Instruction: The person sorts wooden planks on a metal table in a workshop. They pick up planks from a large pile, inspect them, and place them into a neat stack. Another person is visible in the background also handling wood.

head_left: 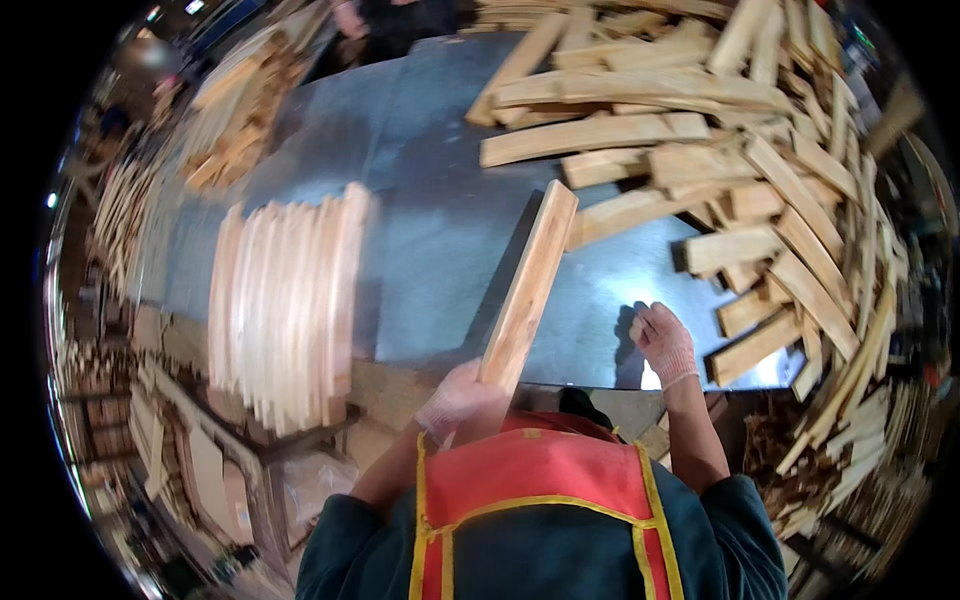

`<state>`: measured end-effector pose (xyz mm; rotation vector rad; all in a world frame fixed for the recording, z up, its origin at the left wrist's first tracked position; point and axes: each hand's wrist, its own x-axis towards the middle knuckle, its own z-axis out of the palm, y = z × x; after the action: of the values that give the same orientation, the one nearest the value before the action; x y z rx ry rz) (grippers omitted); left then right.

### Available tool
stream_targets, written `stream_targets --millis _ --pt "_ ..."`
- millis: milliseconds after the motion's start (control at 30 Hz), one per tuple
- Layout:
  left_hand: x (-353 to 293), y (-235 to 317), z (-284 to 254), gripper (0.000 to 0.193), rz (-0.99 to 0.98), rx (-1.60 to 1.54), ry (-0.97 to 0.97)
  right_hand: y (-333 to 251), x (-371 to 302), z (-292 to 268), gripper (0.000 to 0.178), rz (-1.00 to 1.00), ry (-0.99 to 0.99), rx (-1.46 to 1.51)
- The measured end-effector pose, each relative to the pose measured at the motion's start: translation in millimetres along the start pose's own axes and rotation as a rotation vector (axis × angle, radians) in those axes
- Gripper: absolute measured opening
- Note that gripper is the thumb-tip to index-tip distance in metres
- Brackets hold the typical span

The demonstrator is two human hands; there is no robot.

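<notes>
My left hand (pixel 463 402), in a pale knitted glove, grips the near end of a wooden slat (pixel 530 285). The slat slants up and away over the metal tabletop (pixel 420 170), its far end close to the loose pieces. My right hand (pixel 663 343), gloved too, is above the table's near edge with its fingers curled in. Nothing shows in that hand. It is nearest the jumbled heap of wooden pieces (pixel 745 245) on the right.
A row of slats (pixel 285 300), side by side, lies at the table's left. Farther left is another stack of wood (pixel 240 110). A wooden frame (pixel 255 465) stands below the table's left edge. Part of another person (pixel 350 20) shows at the far side.
</notes>
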<state>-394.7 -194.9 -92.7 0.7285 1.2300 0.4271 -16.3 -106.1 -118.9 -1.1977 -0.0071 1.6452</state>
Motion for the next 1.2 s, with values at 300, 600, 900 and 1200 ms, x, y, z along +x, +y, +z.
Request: stream_targets --millis 300,600,900,1200 --pt "-72 -46 -171 0.043 0.484 1.431 1.119 36 -7 -27 0.022 -0.075 -0.018 -0.153" --pt "37 -11 -116 0.093 0.194 1.523 0.984 -57 -14 -200 0.017 -0.807 0.132 -0.559" --pt "200 142 144 0.099 0.72 1.624 0.643 -289 -92 -419 0.062 -0.807 1.302 -0.87" --pt "269 188 201 0.109 0.244 1.625 0.689 -391 -88 -477 0.071 -0.37 1.404 -1.197"
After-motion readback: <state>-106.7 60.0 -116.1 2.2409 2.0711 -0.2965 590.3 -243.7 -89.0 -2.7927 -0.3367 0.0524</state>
